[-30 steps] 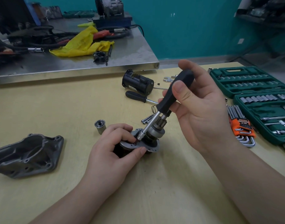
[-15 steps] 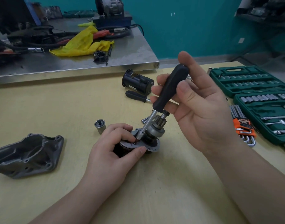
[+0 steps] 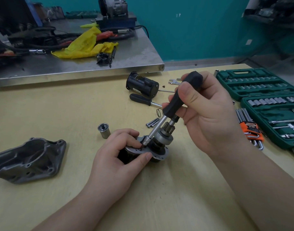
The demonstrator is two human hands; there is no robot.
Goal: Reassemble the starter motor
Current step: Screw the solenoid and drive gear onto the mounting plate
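Now our right hand (image 3: 208, 117) has re-closed its grip on the driver (image 3: 174, 107), thumb pressed back against the black handle where half a second ago the fingers had loosened, so we judge another turn of the screw is beginning. Our left hand (image 3: 124, 157) clamps the starter assembly (image 3: 158, 144) on the worktop (image 3: 176, 189), shaft and pinion pointing up, leaning right; the driver's axis slants down-left onto the flange.

This looks like a mechanic's workshop: open green socket-set cases (image 3: 258, 84) at the right edge, a steel-topped bench (image 3: 134, 55) cluttered with cables upper left, perhaps an alternator (image 3: 113, 5) at top centre.
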